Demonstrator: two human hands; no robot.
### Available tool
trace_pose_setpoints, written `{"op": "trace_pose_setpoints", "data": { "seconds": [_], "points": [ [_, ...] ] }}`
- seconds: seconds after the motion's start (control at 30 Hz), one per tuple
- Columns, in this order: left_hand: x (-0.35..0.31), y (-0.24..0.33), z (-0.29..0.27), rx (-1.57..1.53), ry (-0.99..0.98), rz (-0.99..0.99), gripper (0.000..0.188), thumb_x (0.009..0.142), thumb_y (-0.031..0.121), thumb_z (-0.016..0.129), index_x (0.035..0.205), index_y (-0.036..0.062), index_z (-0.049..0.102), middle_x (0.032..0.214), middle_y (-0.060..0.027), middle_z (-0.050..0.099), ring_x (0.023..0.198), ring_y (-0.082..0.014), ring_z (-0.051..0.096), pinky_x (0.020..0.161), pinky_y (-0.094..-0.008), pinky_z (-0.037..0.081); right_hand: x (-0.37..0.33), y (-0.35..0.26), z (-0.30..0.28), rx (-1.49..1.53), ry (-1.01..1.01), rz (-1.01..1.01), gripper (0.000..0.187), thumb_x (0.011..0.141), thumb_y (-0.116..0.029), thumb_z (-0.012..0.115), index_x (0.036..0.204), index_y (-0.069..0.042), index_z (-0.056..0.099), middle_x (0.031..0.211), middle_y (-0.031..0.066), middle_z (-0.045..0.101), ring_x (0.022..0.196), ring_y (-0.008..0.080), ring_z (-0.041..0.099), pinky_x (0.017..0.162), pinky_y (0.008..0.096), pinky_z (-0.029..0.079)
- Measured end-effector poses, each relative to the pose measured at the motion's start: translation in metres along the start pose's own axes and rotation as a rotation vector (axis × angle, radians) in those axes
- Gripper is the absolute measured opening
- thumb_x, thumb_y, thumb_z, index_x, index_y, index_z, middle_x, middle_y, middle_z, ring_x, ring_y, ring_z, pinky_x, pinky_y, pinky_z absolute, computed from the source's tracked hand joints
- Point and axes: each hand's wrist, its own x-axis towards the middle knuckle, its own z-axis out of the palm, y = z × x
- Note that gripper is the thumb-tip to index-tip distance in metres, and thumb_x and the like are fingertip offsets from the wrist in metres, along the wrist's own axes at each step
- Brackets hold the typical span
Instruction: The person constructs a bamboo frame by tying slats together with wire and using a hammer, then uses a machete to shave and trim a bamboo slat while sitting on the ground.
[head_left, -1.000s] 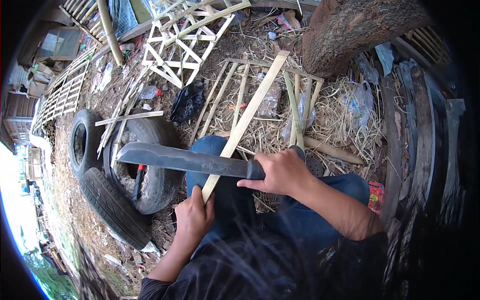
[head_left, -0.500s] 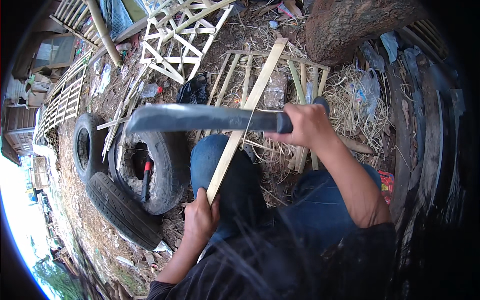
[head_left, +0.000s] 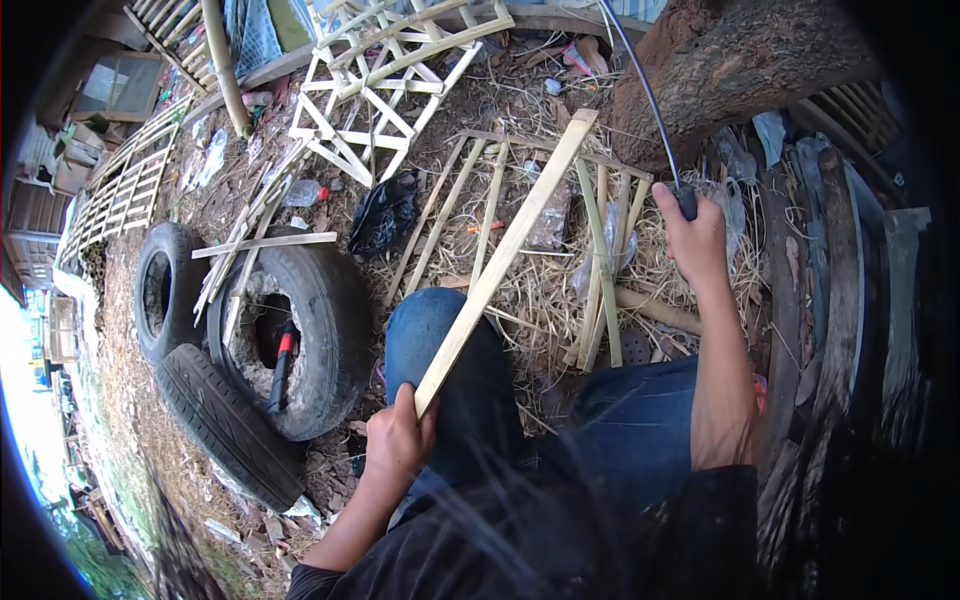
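Observation:
My left hand [head_left: 398, 440] grips the near end of a long, pale bamboo slat [head_left: 515, 235]. The slat slants away up to the right, passing over my bent left knee [head_left: 428, 322]. Off to the slat's right, my right hand [head_left: 697, 242] is closed round the black handle of a machete [head_left: 687, 204]. Its blade stands edge-on, a thin dark line reaching to the top edge of the view, apart from the slat. Beyond my knees a bamboo frame [head_left: 491, 215] lies on the ground among pale shavings.
Old tyres [head_left: 335, 335] lie on the left, with a red-and-black tool [head_left: 284, 365] in one and loose bamboo strips [head_left: 262, 240] across it. A lattice of bamboo [head_left: 400, 85] stands at the back. A tree trunk [head_left: 735, 75] rises at back right, with wooden planks [head_left: 835, 280] along the right.
The machete, earlier lying across the slat with its blade pointing left, has swung up and right with my right hand, clear of the slat. My left hand keeps its hold.

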Motion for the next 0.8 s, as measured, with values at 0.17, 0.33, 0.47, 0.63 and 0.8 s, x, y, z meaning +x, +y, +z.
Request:
{"op": "trace_pose_setpoints", "data": {
  "seconds": [0.17, 0.33, 0.47, 0.63, 0.8],
  "points": [
    [0.0, -0.002, 0.0, 0.038, 0.012, -0.008, 0.03, 0.087, 0.026, 0.064, 0.083, 0.0021, 0.045, 0.056, -0.0219, 0.055, 0.053, -0.0404, 0.059, 0.048, -0.0488, 0.046, -0.028, -0.033, 0.012, 0.032, -0.164, -0.209, 0.047, 0.081, -0.045, 0.07, 0.067, -0.001, 0.06, 0.051, 0.0011, 0.049, 0.051, 0.0121, 0.046, 0.051, 0.0316, 0.039],
    [-0.003, 0.0, -0.008, 0.075, 0.017, 0.098, 0.038, 0.091, 0.038, 0.056, 0.081, 0.0033, 0.044, 0.054, -0.0191, 0.052, 0.053, -0.0394, 0.057, 0.049, -0.0461, 0.044, -0.042, -0.046, 0.012, -0.083, -0.302, -0.258, 0.048, 0.075, -0.049, 0.073, 0.069, -0.003, 0.062, 0.051, 0.0064, 0.054, 0.049, 0.0203, 0.057, 0.051, 0.0348, 0.044],
    [-0.003, 0.01, -0.018, -0.05, -0.029, 0.043, 0.033, 0.091, 0.032, 0.058, 0.078, 0.0035, 0.045, 0.054, -0.0185, 0.051, 0.053, -0.0385, 0.057, 0.049, -0.0449, 0.043, -0.046, -0.049, 0.007, -0.162, -0.269, -0.302, 0.049, 0.073, -0.05, 0.074, 0.069, -0.003, 0.062, 0.053, 0.0096, 0.056, 0.053, 0.0267, 0.06, 0.054, 0.0377, 0.046],
    [-0.007, 0.016, -0.027, -0.175, -0.098, -0.067, 0.034, 0.089, 0.026, 0.065, 0.074, 0.0021, 0.046, 0.053, -0.0177, 0.049, 0.049, -0.0372, 0.054, 0.047, -0.0409, 0.041, -0.048, -0.046, 0.004, -0.155, -0.298, -0.26, 0.05, 0.073, -0.05, 0.075, 0.069, -0.002, 0.061, 0.053, 0.0102, 0.056, 0.052, 0.0264, 0.06, 0.053, 0.0372, 0.047],
    [-0.004, 0.021, -0.028, -0.303, -0.079, -0.188, 0.024, 0.091, 0.019, 0.062, 0.082, 0.0011, 0.048, 0.053, -0.0197, 0.05, 0.05, -0.037, 0.055, 0.048, -0.04, 0.041, -0.049, -0.046, 0.009, -0.149, -0.36, -0.312, 0.049, 0.074, -0.048, 0.074, 0.07, -0.002, 0.061, 0.052, 0.0098, 0.056, 0.051, 0.0241, 0.061, 0.053, 0.0361, 0.047]
  ]
}}
